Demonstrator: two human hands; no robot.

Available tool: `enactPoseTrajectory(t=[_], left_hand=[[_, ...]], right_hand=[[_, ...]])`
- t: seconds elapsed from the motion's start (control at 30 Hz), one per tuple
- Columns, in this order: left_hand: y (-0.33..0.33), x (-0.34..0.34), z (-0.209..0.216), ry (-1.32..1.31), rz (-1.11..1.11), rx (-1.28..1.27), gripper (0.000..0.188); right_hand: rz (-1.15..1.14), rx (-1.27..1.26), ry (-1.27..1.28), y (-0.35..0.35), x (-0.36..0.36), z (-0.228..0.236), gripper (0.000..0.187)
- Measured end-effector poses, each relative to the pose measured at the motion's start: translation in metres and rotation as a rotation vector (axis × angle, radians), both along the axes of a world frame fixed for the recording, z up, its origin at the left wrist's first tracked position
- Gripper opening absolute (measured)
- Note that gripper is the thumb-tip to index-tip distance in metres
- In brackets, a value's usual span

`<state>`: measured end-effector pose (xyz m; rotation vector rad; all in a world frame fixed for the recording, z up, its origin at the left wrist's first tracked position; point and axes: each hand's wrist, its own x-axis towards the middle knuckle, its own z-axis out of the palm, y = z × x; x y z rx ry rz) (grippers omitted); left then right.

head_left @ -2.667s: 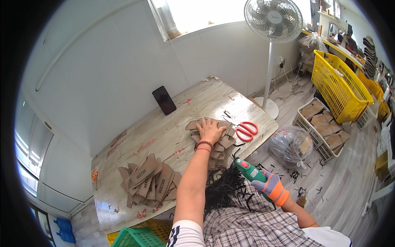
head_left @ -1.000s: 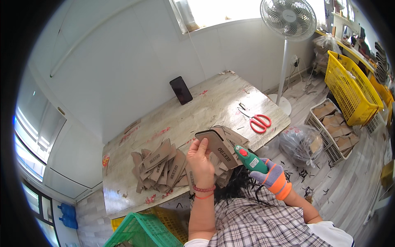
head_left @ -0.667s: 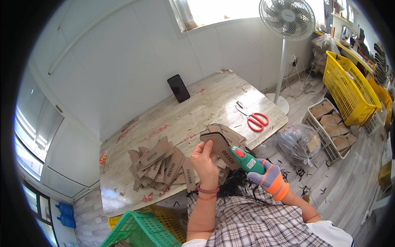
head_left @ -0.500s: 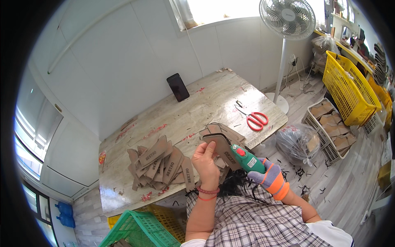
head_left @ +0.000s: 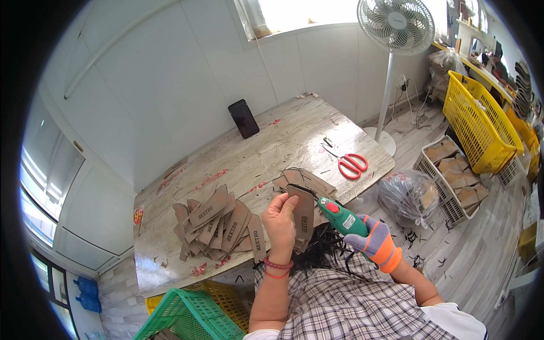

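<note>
While the green basket at lower left shows some brown parts inside, and a loose pile lies on the table, the bare left hand pinches one brown piece by its upper end, right of that pile. Step in hand appears to be edge trimming: a green cutter, gripped by the wrapped fingers of the gloved right hand, points at the piece's right edge, contact unclear; next move probably calls for a steady edge and careful tip guidance. Farther right, a clear bag holds dark material, a white crate holds brown panels, and the yellow basket's contents are indistinct.
</note>
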<state>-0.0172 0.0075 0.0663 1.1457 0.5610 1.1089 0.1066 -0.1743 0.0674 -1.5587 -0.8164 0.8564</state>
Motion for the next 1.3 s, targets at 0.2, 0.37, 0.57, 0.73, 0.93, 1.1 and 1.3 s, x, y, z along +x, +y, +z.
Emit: enactPoseTrajectory(t=[0.2, 0.37, 0.57, 0.73, 0.93, 1.1, 1.3], left_hand=[[0.013, -0.01, 0.003, 0.198, 0.009, 0.234, 0.012], [0.009, -0.015, 0.018, 0.283, -0.014, 0.392, 0.009], [0.005, -0.016, 0.017, 0.327, -0.089, 0.448, 0.009], [0.004, -0.016, 0.02, 0.379, -0.18, 0.51, 0.008], [0.025, -0.011, 0.013, 0.468, 0.042, 0.735, 0.009], [0.061, -0.024, 0.013, -0.136, 0.311, -0.06, 0.007], [0.034, -0.025, -0.024, -0.438, -0.074, -0.701, 0.003]], right_hand=[[0.017, 0.026, -0.028, 0.0, 0.0, -0.007, 0.055], [0.021, 0.057, -0.026, 0.002, -0.001, -0.008, 0.053], [0.023, 0.054, 0.021, 0.003, -0.001, -0.004, 0.055], [0.022, 0.034, 0.034, 0.003, -0.001, 0.004, 0.055], [-0.015, 0.051, 0.049, 0.004, 0.0, 0.004, 0.054], [-0.05, 0.052, 0.067, -0.003, 0.002, -0.005, 0.055], [-0.061, 0.019, 0.077, 0.006, -0.007, -0.008, 0.056]])
